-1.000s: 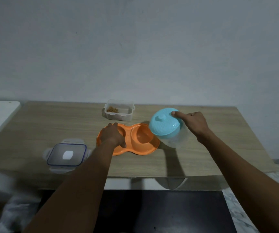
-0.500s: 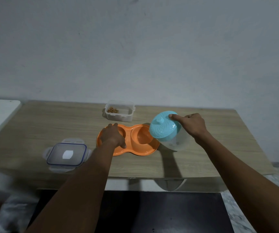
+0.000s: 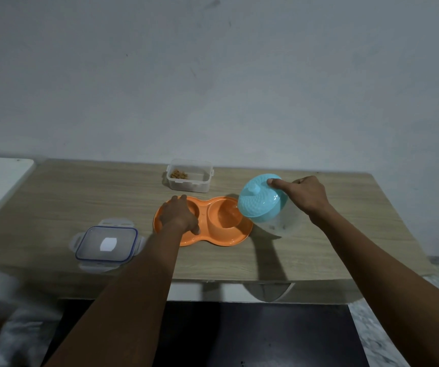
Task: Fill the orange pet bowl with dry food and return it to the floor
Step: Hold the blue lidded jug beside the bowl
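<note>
The grip of the right hand (image 3: 303, 200) is clamped round a clear jar (image 3: 284, 222), with the forefinger stretched onto the edge of its blue lid (image 3: 259, 203). The jar is tipped over, lid leaning down and left of that grip toward the right well of the orange bowl (image 3: 226, 241). I cannot tell what is in the jar, if anything.

Further left, the left hand (image 3: 178, 215) lies over the bowl's left well with loose fingers, pressing rather than pinching, as far as I can see. The bowl sits flat on the worktop (image 3: 80, 197), not yet on the floor.

Beyond the left hand stands an open tub (image 3: 190, 178) with a little dry food (image 3: 180, 174) in one corner. Well to the left of both hands lies a snap-on lid (image 3: 105, 243).

The bowl looks like light, stiff, smooth plastic, so it would probably slide if nudged. Once it is filled, I would take it by the flat rim at both ends and keep it level, since loose food spills easily.
</note>
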A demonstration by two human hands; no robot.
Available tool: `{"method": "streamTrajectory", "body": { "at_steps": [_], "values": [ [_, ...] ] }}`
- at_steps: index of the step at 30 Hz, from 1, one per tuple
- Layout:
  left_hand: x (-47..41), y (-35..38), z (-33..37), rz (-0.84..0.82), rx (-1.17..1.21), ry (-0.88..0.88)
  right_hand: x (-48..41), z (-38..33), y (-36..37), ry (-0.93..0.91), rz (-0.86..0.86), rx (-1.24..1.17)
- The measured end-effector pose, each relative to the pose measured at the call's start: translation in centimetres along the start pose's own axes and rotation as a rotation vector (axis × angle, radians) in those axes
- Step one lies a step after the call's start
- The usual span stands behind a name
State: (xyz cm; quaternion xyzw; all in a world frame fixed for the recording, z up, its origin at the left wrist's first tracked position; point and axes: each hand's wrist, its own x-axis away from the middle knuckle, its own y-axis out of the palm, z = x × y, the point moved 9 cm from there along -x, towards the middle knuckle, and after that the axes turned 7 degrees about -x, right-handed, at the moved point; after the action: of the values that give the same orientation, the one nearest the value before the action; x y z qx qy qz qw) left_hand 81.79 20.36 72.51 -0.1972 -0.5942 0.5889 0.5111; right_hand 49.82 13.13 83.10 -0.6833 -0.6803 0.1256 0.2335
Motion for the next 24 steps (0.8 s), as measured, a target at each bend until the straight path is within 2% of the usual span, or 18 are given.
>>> {"method": "streamTrajectory", "body": {
  "at_steps": [24],
  "values": [
    [-0.2,0.1,-0.1,0.001,0.013,-0.002,-0.1,-1.7,-0.4,-0.057,-0.006,0.066]
  ]
}}
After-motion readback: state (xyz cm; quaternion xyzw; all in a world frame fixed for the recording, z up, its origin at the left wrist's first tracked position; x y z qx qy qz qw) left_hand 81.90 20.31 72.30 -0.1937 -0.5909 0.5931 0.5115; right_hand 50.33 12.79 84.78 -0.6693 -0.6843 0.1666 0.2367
